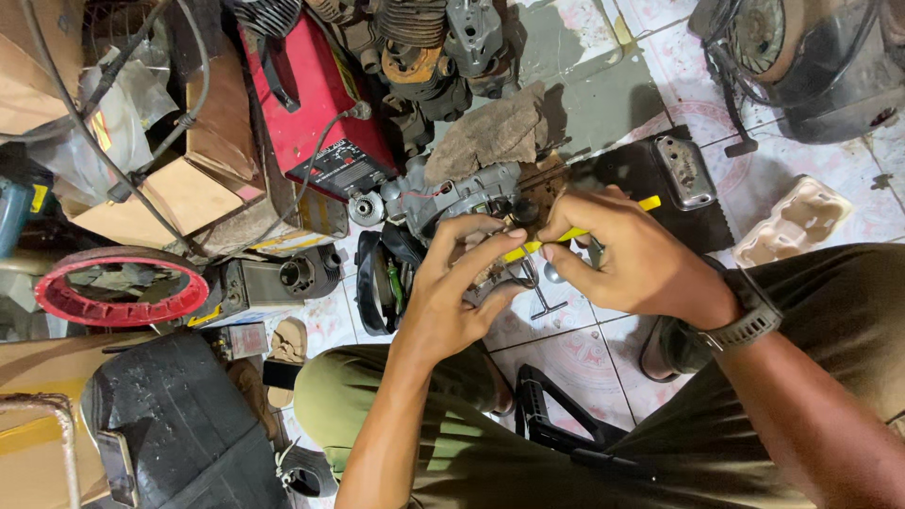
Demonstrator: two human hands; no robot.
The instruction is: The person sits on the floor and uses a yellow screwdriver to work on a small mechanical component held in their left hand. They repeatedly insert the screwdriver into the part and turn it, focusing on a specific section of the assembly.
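Nearest the camera, the person's olive-green trousers [452, 443] fill the lower frame, both forearms reaching forward over them. The left hand [452, 283] is closed loosely, its fingers curled against the near side of a small grey engine [462, 198] that sits on the tiled floor [566, 349]. The right hand [632, 254], with a dark wristwatch [749, 316] behind it, is pinched shut on a yellow-handled tool [575, 233], whose tip points toward the engine just beside the left fingertips. A T-shaped metal wrench [547, 302] lies on the tiles under the hands.

To the left, a red ring-shaped cover [123, 287] lies near a dark metal housing [278, 278], and a black plastic casing [179, 415] sits in the lower corner. To the right, a pale moulded-pulp tray [792, 221] rests on the floor.

Further off, a brown rag [495, 132] drapes over the engine's far side. A red box-shaped machine [316, 94] with a dark label panel on its near end stands beside open cardboard boxes [203, 160], with finned engine cylinders [415, 38] beyond.
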